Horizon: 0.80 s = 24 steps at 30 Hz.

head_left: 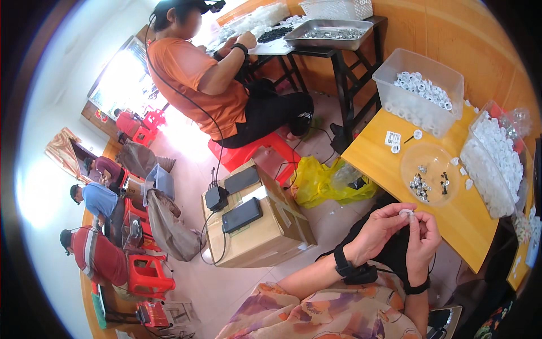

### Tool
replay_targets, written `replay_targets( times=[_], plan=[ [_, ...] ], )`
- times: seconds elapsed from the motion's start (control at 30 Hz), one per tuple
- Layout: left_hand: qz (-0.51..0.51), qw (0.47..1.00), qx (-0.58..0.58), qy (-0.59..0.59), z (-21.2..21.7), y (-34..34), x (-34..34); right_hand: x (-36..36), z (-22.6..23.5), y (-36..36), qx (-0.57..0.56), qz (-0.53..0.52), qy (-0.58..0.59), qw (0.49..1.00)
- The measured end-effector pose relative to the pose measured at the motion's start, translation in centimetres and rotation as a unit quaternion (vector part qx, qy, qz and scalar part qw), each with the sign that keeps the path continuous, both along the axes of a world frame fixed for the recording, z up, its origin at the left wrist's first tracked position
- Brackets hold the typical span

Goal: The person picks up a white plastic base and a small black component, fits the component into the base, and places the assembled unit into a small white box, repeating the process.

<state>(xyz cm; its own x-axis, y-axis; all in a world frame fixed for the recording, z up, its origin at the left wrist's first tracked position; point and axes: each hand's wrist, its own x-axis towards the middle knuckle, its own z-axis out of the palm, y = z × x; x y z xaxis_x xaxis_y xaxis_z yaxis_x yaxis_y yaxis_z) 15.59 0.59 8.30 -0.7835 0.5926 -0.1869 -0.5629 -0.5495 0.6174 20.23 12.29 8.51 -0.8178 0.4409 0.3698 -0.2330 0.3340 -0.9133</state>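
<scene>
Head view, hands: the left hand (377,230) and right hand (422,236) meet just off the near edge of the yellow table (395,181), fingertips pinched together on a small white ring piece (407,213); both hands are closed in a fine grasp on it, not clenched.

Head view, step in hand: by my judgement, a small part is being fitted into or onto the white ring piece, held in the air between the two hands rather than on the yellow table.

Head view, supply: on the yellow table, just beyond the hands, stands a clear round dish (429,165) holding small dark metal bits; at the table's far end a clear bin (419,90) of white rings; along its right side a clear bag of white pieces (494,164).

Head view, next move: it seems to call for a steady pinch and exact alignment, since the piece is tiny and easily dropped.

Head view, surroundings: left of the yellow table, on the floor, a cardboard box (257,226) bearing two dark phones; beyond it a person in an orange shirt (197,73) at another table.
</scene>
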Motion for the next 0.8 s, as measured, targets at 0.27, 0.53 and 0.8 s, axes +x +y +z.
replay_targets(
  times=[0.27,0.53,0.8],
  plan=[
    [0.086,0.983,-0.104,0.123,-0.2,1.0,1.6,1.4,-0.7,0.0,-0.039,-0.023,0.025,0.999],
    [0.047,0.981,-0.128,0.140,1.0,2.3,1.4,1.9,0.1,1.7,-0.068,-0.031,0.009,0.997],
    [0.029,0.988,-0.132,0.075,-0.3,2.1,-0.2,1.3,-0.3,2.4,-0.052,0.004,0.015,0.999]
  ],
)
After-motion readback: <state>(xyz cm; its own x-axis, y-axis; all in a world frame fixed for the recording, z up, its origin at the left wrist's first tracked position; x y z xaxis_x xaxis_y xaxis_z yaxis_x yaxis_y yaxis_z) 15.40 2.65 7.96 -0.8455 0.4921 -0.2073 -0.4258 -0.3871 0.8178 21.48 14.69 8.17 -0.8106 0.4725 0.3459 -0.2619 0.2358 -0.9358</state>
